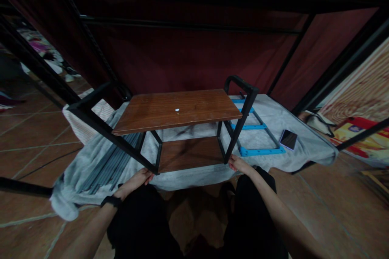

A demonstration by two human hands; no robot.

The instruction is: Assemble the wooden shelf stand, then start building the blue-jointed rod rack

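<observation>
A two-tier shelf [179,109] with brown wood-look boards and a black metal frame stands upright in front of me. Its lower board [191,153] sits just above a grey cloth. My left hand [138,180], with a dark band on the wrist, has its fingers closed at the front left bottom corner of the frame. At the front right bottom corner, my right hand [238,164] grips the frame with curled fingers. Parts of both hands' fingers are hidden by the frame. A small white spot marks the top board.
Several grey tubes [111,166] lie on the cloth at left. To the right are a blue-jointed grey frame [255,126] and a phone [288,139]. Black posts surround the cloth-covered surface [310,149]. A red and yellow box [361,137] lies beyond it at right.
</observation>
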